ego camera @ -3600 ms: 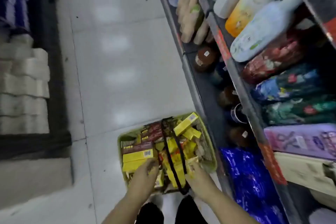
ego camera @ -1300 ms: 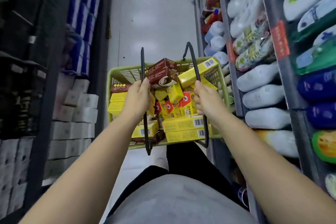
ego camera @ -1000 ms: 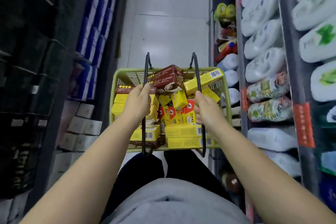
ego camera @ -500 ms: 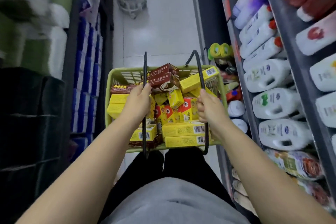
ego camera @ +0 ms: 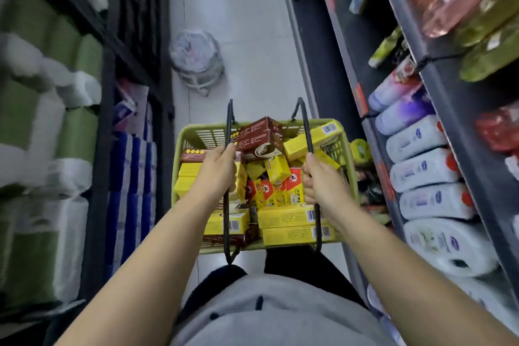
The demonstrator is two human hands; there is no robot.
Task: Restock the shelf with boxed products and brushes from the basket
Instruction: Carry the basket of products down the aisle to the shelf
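One pale tiled floor (ego camera: 247, 22); dark shelving (ego camera: 455, 121) alongside

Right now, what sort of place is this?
Most likely a shop aisle: shelves of white bottles on the right, stacked packs of paper rolls on the left, and a green basket of boxes held by its handles.

Grey top (ego camera: 280, 317) with small dark marks, black trousers (ego camera: 293, 262)
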